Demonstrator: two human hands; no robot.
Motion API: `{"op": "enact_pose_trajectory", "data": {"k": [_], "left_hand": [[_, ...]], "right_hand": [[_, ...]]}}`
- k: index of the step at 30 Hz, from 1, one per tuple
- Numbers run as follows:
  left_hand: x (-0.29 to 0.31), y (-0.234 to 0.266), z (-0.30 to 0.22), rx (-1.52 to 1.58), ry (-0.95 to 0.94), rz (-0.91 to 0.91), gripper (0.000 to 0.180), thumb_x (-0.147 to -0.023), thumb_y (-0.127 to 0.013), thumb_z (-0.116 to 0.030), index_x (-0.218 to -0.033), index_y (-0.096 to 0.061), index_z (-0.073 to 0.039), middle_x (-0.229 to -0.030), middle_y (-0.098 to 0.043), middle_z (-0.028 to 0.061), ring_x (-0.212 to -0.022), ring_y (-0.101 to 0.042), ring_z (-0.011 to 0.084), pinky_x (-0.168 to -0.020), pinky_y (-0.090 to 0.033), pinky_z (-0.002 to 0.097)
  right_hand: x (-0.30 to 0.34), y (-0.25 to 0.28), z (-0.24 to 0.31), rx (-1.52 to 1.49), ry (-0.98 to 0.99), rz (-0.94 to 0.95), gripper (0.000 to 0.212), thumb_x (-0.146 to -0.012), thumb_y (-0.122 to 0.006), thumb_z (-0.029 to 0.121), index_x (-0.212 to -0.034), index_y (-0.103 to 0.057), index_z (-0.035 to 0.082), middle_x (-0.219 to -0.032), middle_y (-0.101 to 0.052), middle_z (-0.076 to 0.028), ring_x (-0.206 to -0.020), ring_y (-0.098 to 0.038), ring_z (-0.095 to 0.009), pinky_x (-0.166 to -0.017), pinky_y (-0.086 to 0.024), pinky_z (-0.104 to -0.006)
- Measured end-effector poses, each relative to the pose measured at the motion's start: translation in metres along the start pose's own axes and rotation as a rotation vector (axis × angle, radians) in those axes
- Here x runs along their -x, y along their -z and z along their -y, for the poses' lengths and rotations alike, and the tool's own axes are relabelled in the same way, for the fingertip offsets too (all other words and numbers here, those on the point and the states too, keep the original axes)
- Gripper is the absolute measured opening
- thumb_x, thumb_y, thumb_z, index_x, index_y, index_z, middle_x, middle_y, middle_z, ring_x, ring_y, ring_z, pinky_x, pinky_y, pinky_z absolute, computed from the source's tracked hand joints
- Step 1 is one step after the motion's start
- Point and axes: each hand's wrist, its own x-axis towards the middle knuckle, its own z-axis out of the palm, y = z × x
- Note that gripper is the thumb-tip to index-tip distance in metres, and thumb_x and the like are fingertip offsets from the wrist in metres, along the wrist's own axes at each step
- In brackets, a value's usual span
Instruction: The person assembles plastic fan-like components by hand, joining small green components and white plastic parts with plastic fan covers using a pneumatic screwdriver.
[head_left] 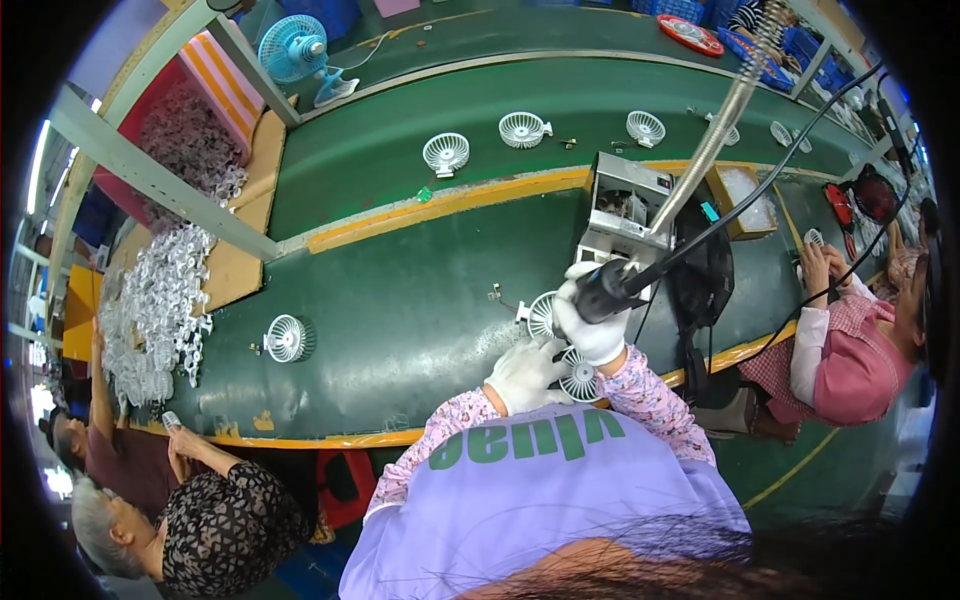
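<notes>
My right hand (597, 335), in a white glove, is wrapped round a black electric screwdriver (603, 292) that hangs from a coiled metal spring. Below it, at the table's near edge, my gloved left hand (528, 374) holds a small white fan housing (580, 383) with a round slatted grille. The screwdriver's tip is hidden behind my right hand. Just beyond my fingers lies a second fan housing (540, 316), partly covered by the right hand, with a small wired part (496, 293) beside it.
A metal box-shaped machine (622, 205) stands ahead, with a carton (742, 200) to its right. Another fan housing (287, 339) lies left. More housings (446, 154) sit on the green belt (350, 150). Clear plastic parts (160, 300) are heaped far left. People sit on both sides.
</notes>
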Motion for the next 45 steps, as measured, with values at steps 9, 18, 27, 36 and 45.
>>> {"op": "enact_pose_trajectory", "data": {"k": [9,18,27,36,45], "left_hand": [[0.008,-0.010,0.012,0.078,0.010,0.022,0.039,-0.061,-0.074,-0.037,-0.087,-0.067,-0.009,-0.093,-0.059,0.0132,-0.091,-0.055,0.0339,-0.082,-0.044,0.0423],[0.006,0.012,0.008,-0.042,-0.026,-0.022,0.046,-0.063,-0.072,-0.044,-0.093,-0.067,-0.010,-0.107,-0.055,0.0139,-0.101,-0.051,0.0329,-0.084,-0.043,0.0424],[0.027,0.095,0.136,-0.522,0.565,-0.789,0.056,-0.068,-0.074,-0.012,-0.119,-0.052,-0.004,-0.130,-0.042,0.0234,-0.121,-0.039,0.0384,-0.102,-0.032,0.0435],[0.002,0.039,0.147,-0.531,0.314,-0.500,0.044,-0.078,-0.062,-0.027,-0.116,-0.055,-0.006,-0.121,-0.051,0.0193,-0.116,-0.044,0.0361,-0.099,-0.033,0.0463],[0.001,0.044,0.132,-0.520,0.280,-0.502,0.043,-0.078,-0.064,-0.021,-0.116,-0.055,-0.004,-0.119,-0.053,0.0201,-0.113,-0.048,0.0355,-0.097,-0.036,0.0432]], "right_hand": [[0.009,-0.010,-0.026,0.217,-0.070,0.047,0.022,-0.066,-0.075,0.011,-0.082,-0.061,0.005,-0.071,-0.062,-0.005,-0.063,-0.059,-0.012,-0.062,-0.049,-0.0265],[-0.003,0.009,0.010,0.087,-0.009,0.156,0.036,-0.075,-0.057,-0.009,-0.107,-0.047,0.001,-0.074,-0.055,-0.001,-0.064,-0.055,-0.009,-0.057,-0.046,-0.0234],[-0.001,0.009,-0.014,0.002,-0.154,0.058,0.036,-0.077,-0.068,0.013,-0.110,-0.055,0.006,-0.075,-0.057,0.002,-0.062,-0.055,-0.006,-0.059,-0.047,-0.0242],[0.017,-0.008,-0.058,-0.039,-0.437,0.261,0.022,-0.079,-0.068,0.023,-0.086,-0.053,0.009,-0.067,-0.051,0.004,-0.055,-0.048,-0.006,-0.051,-0.041,-0.0230],[0.009,-0.002,-0.081,0.024,-0.373,0.160,0.026,-0.077,-0.071,0.027,-0.071,-0.053,0.009,-0.064,-0.049,0.005,-0.060,-0.046,-0.006,-0.055,-0.040,-0.0254]]}}
